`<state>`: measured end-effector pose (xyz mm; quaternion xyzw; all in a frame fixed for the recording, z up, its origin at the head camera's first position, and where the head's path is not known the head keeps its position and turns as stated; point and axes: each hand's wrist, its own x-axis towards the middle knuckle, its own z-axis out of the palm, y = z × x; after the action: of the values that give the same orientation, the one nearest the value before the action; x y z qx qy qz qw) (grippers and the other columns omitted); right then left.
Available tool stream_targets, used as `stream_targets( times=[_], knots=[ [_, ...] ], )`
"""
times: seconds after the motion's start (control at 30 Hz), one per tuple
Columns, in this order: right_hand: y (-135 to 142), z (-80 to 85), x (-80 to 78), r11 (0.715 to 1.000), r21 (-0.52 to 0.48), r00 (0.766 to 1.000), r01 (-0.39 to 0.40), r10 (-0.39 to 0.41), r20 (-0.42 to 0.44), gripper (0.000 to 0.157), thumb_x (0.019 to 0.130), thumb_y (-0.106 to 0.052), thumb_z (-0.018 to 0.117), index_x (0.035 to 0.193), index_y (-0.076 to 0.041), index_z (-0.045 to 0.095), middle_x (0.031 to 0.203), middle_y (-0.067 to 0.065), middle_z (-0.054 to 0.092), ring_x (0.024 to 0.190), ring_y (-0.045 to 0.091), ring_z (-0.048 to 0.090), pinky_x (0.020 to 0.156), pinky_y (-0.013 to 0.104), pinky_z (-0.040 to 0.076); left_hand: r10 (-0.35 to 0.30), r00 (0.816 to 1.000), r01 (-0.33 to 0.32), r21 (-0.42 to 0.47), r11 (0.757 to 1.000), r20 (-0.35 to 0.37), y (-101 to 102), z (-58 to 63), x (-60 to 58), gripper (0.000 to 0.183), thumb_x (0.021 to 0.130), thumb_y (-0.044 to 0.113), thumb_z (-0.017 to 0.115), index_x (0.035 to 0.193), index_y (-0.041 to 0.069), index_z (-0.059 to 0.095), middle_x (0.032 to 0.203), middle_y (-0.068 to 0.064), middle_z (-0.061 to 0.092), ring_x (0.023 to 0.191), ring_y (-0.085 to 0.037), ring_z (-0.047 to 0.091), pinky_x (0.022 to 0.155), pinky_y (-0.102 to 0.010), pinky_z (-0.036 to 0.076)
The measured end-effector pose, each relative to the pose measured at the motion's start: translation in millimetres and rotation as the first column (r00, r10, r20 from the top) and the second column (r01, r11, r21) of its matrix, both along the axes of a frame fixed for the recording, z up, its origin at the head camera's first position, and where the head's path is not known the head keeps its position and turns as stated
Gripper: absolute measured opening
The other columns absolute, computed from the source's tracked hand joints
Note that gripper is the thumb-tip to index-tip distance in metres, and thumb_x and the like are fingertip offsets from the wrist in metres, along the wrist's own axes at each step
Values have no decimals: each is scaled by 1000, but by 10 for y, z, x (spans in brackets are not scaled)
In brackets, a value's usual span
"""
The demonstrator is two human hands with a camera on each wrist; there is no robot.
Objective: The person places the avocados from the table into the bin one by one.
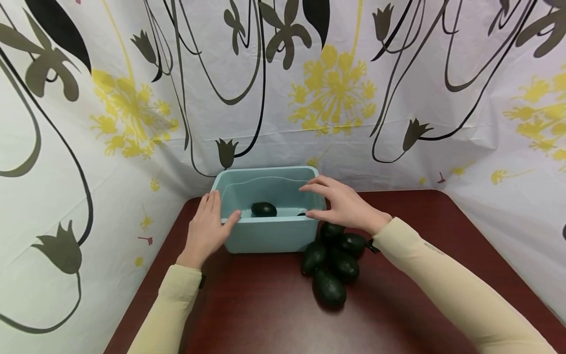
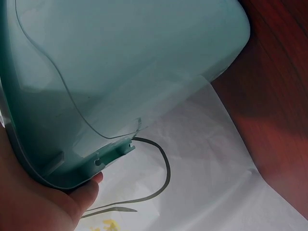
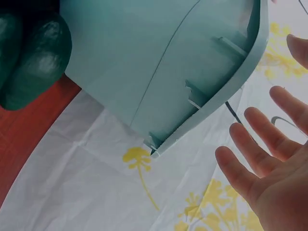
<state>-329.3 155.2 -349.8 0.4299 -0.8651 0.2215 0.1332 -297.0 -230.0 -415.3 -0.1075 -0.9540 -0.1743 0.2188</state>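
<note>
- Sleeves (image 1: 460,290), pale yellow, sit closest to cam; R forearm angles in from lower R, L from lower L.
- L hand (image 1: 205,228): at near-L corner of the blue-green bin (image 1: 269,238). Fingers fairly straight, side by side along L rim; thumb spread off from them, over front rim. L wrist view has hand right up against rim; pressure, if any, can't tell.
- R hand (image 1: 345,201): over bin's near-R corner, nothing held. Thumb & fingers well apart; R wrist view shows fingers spread, looks clear of rim.
- Step in hand, prob.: positioning hands at bin's two sides, either to grip/adjust it or just after letting go; one frame can't settle which.
- Next move, if bin is to shift: R fingers need to close onto R rim, L to firm up, both level. If loading instead: R hand drops to the pile.
- Bin vs fingers: on table (image 1: 247,305), upright, between the hands; touching L, just below R.
- Avocado (image 1: 264,209) inside bin, between the hands, apart from both; another partly hidden near R thumb.
- Avocado pile (image 1: 343,264), approx. 5, on table by bin's near-R corner, below R hand, untouched.
</note>
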Motion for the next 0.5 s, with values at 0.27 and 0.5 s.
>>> stream_targets(
  times=[0.27,0.5],
  knots=[
    [76,-15,145,999,1,999,37,-36,-38,57,90,-51,72,142,-35,55,139,-11,48,123,11,49,91,40,48,5,1000,-5,-2,1000,-13,-17,15,-3,99,96,72,39,158,-4,22,161,-22,28,148,-36,23,105,-61,39],
    [188,-144,324,998,2,997,58,-58,-54,60,88,-50,75,142,-32,55,139,-9,49,120,13,52,87,40,51,-1,1000,1,0,1000,-22,-14,-15,5,99,96,72,40,158,-4,23,160,-22,29,148,-35,24,106,-59,39]
  ],
)
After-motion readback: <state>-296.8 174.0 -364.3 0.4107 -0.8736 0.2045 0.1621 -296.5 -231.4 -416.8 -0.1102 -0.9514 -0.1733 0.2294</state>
